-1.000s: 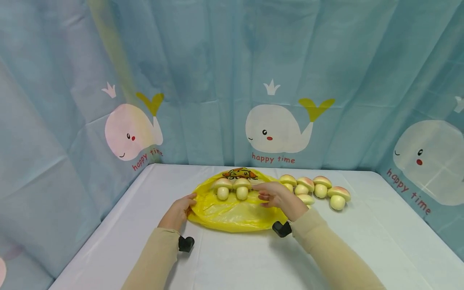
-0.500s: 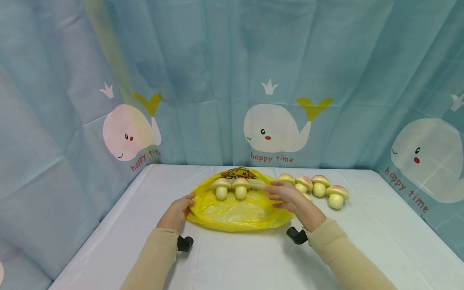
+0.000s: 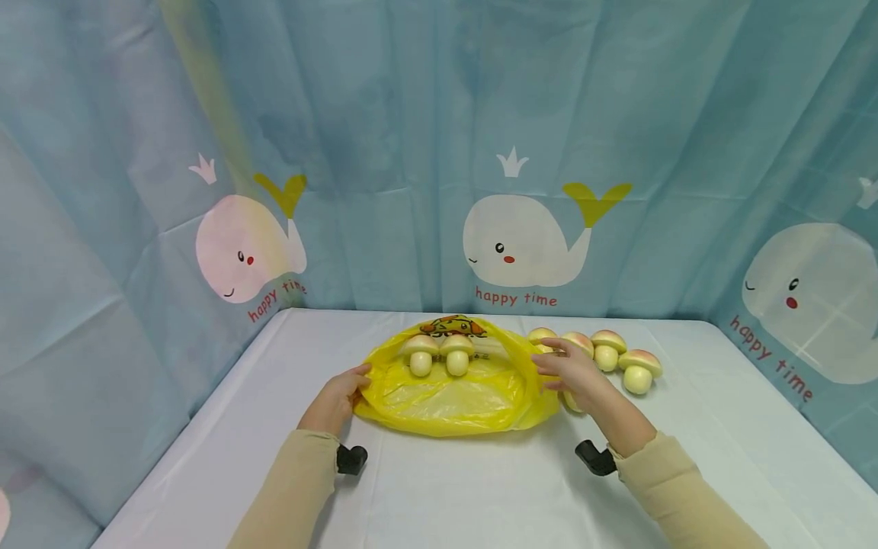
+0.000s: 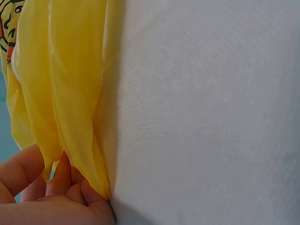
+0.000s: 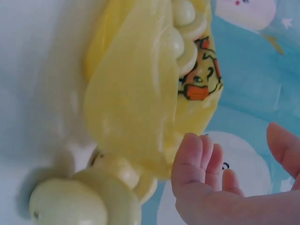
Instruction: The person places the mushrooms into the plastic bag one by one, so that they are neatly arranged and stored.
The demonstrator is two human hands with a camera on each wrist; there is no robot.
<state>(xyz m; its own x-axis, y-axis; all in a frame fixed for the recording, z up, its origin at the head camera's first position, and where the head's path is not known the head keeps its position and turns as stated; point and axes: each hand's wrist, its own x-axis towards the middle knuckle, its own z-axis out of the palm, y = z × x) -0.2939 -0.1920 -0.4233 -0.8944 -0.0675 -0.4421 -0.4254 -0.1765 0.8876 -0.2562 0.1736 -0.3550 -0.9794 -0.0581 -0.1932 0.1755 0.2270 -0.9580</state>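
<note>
Yellow bag [image 3: 439,427] lies, in the head view, between the left hand [image 3: 336,400] and the right hand [image 3: 576,374], its long axis going left to right, two mushrooms [image 3: 456,355] within; the right hand is nearer to the loose mushrooms [image 3: 639,374], partly covering them. In the left wrist view, thumb and fingers grip the bag's edge. In the right wrist view, the fingers hold nothing, thumb well apart, loose mushrooms beside them; whether they touch the bag, I cannot tell.

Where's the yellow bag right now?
In the head view, the bag lies toward the table's far edge, held by the left hand at its left; the right hand and loose mushrooms are at its right.
</note>
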